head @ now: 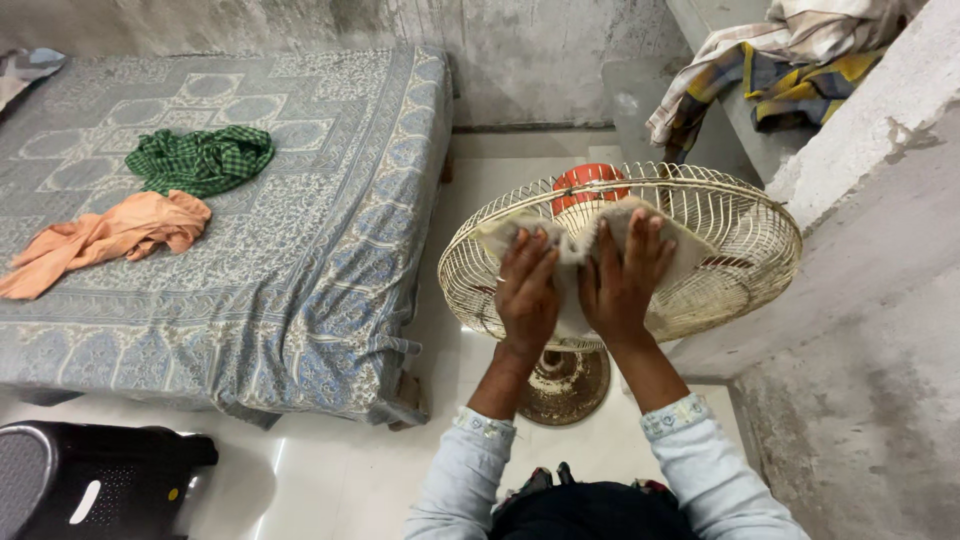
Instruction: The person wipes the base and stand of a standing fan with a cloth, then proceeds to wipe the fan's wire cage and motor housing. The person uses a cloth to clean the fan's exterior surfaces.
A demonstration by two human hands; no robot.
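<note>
Cream-painted wire makes up the round fan guard [735, 255] of a pedestal fan standing on the pale tiled floor [330, 460] between the bed and a rough concrete ledge [870, 200]. Both hands lie flat on a beige, limp cleaning cloth [575, 245] spread over the near face of the guard. The left hand [527, 290] and right hand [622, 275] sit side by side, fingers extended, palms pressing the cloth rather than gripping it.

Judgement on handling: the cloth is soft and light and should drape into the wire. The guard's thin ribs are likely to flex under pressure, and the whole fan may rock on its round, soiled base [565, 385]. The outer rim looks the firmest place to steady it. A red hub [588, 185] shows behind the wires; blade condition cannot be confirmed from this angle.

Nearby: a bed with blue patterned cover [300, 250], carrying a green checked garment [200, 158] and an orange garment [105, 238].
</note>
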